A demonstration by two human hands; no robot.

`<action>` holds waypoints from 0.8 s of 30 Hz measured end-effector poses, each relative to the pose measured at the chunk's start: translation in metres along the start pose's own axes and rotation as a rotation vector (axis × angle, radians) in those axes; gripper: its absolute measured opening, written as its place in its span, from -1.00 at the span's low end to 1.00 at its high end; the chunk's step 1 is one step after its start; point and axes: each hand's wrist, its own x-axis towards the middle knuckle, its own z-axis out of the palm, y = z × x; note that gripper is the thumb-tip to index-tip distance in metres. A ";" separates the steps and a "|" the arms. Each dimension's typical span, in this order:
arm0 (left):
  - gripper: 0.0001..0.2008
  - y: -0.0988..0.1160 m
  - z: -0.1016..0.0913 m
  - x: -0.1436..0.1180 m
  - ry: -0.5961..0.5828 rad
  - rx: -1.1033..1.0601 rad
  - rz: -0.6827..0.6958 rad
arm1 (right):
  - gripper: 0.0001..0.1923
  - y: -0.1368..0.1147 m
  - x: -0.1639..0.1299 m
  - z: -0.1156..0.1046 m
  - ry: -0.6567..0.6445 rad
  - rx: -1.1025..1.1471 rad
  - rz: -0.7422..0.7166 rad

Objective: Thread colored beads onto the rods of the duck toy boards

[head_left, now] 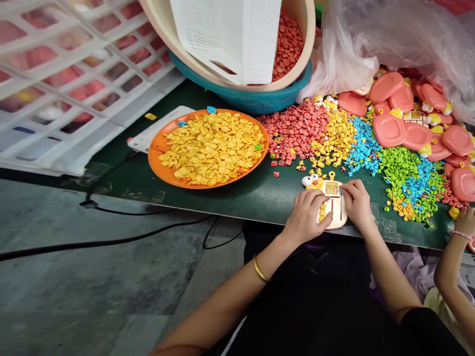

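Duck-faced toy panel (331,198) lies flat at the near edge of a dark green table (237,198), held between both hands — the left hand (306,213) curled over its lower left side, the right hand (356,201) pinching at its top right corner. Behind it spread heaps of red, yellow, blue and green small parts (356,143), pink plastic shells (408,113) and an orange tray (158,148) of yellow discs — a co-worker's hand (465,222) rests at far right.

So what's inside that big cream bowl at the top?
The cream bowl holds small red plastic pieces, seen on its right side. A white printed sheet stands in it and covers the rest, so whatever lies behind the sheet cannot be seen.
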 end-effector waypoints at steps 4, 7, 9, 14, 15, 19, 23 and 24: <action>-0.68 -0.001 -0.001 0.000 -0.028 0.013 0.011 | -0.72 -0.007 -0.021 0.002 -0.059 -0.054 -0.116; -0.60 -0.003 -0.003 0.001 -0.063 0.029 0.031 | -0.70 -0.003 -0.014 0.003 -0.089 0.021 -0.172; -0.53 -0.005 -0.004 0.001 -0.093 0.044 0.058 | -0.70 0.006 0.006 -0.001 -0.038 0.003 -0.137; -0.57 -0.005 -0.004 0.001 -0.133 0.092 0.140 | -0.79 0.028 0.050 -0.016 -0.039 -0.199 -0.059; -0.58 -0.004 -0.004 0.001 -0.120 0.095 0.149 | -0.81 0.029 0.050 -0.018 -0.061 -0.176 -0.045; -0.60 -0.002 -0.004 0.003 -0.091 0.083 0.179 | -0.86 0.022 0.030 -0.017 -0.126 0.093 0.105; -0.57 -0.002 -0.007 0.008 -0.151 0.031 0.223 | -0.87 0.012 0.010 -0.006 -0.025 0.137 0.207; -0.56 -0.002 -0.007 0.009 -0.168 0.018 0.238 | -0.87 0.010 0.006 -0.004 0.011 0.118 0.193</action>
